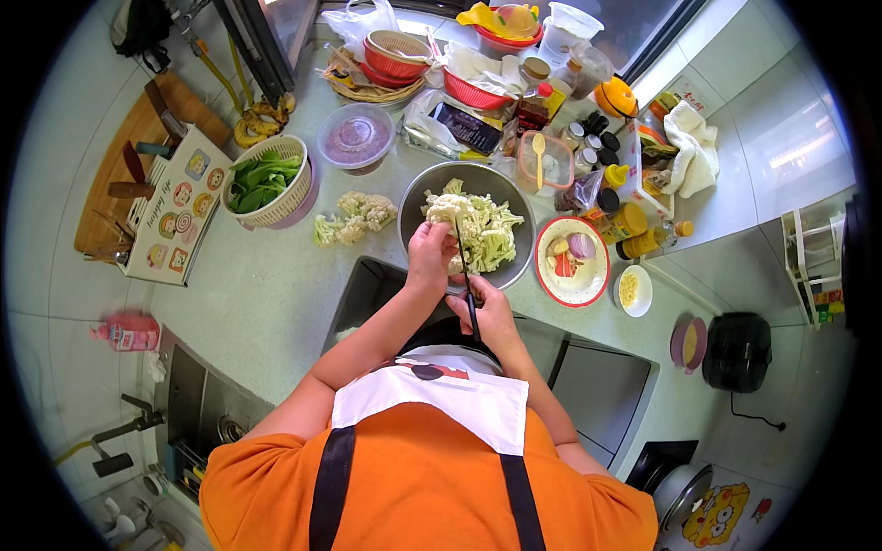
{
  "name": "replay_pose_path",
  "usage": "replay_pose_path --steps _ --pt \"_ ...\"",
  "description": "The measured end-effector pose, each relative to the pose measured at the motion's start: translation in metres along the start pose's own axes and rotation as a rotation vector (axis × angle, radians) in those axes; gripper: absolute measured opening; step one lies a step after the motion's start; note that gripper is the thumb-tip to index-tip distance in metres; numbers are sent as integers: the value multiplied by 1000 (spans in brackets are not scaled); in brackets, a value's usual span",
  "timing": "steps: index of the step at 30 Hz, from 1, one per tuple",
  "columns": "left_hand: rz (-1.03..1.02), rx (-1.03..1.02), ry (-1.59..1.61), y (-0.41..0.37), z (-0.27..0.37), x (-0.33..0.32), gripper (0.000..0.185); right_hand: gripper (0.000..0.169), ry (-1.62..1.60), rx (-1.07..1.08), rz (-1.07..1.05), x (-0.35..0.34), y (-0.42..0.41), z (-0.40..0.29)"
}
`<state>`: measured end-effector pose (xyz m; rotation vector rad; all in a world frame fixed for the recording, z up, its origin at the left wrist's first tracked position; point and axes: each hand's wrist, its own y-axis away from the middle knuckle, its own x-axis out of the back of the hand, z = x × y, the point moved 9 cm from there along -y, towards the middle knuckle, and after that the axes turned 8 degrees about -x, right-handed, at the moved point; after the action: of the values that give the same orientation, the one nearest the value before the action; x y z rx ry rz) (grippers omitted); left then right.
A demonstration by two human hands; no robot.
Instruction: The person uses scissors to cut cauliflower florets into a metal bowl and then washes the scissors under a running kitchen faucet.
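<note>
A steel mixing bowl (411,200) in front of me holds cut cauliflower florets (499,234). Over its near side, my left hand (431,255) pinches a cauliflower piece (446,206) by its lower part. My right hand (493,313) grips the black handle of a narrow dark-bladed knife (463,255). Its blade points away from me and meets the held piece; how deep it has gone in cannot be told. Left of the bowl, more cauliflower chunks (358,217) lie on the countertop (275,310).
A basket of leafy greens (265,182) and a lidded tub (356,138) stand left. A red-rimmed plate with onion (572,293), a small white bowl (642,303) and several bottles (623,224) are right. A knife block (180,213) and sink (207,386) lie far left.
</note>
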<state>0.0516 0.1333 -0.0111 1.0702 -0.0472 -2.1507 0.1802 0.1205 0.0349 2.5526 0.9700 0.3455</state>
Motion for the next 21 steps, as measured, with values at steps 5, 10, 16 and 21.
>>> replay_pose_path --steps 5,10,16,21 --pt "-6 -37 -88 -1 1 -2 10 49 -29 -25 35 3 -1 6" --pt "-55 18 -159 7 -9 -7 9 38 101 56 47 8 -2 -9" --pt "-91 58 -216 9 -11 -10 8 20 156 1 38 9 2 -14" --pt "-91 79 -254 5 -17 -2 7 15 140 -12 25 11 -1 -6"
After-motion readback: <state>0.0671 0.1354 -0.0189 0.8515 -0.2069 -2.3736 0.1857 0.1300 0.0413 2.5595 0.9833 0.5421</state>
